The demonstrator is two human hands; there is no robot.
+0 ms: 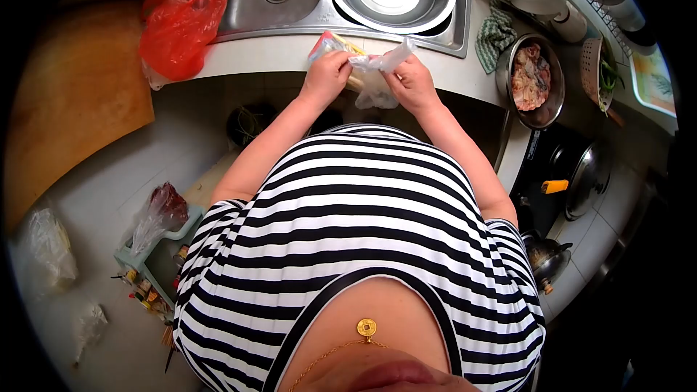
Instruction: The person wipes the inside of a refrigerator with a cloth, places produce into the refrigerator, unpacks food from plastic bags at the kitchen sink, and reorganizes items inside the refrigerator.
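Note:
In the head view, my left hand (326, 80) and my right hand (412, 85) are held close together at the counter's front edge. Between them is a crumpled clear plastic bag (375, 86), its lower part hanging below my fingers. My left fingers pinch one side of it. The right ones close on the other side, where a twisted end sticks up. Beside my left hand, partly behind it, shows a packet (328, 44) with red and yellow printing; its contents cannot be made out.
A steel basin (335, 0) sits in the double sink (243, 0). On the left lies a red plastic bag (178, 47). To the right are a checked cloth (495, 40), a metal bowl (557, 98) of raw meat and a colander (592, 65) with greens.

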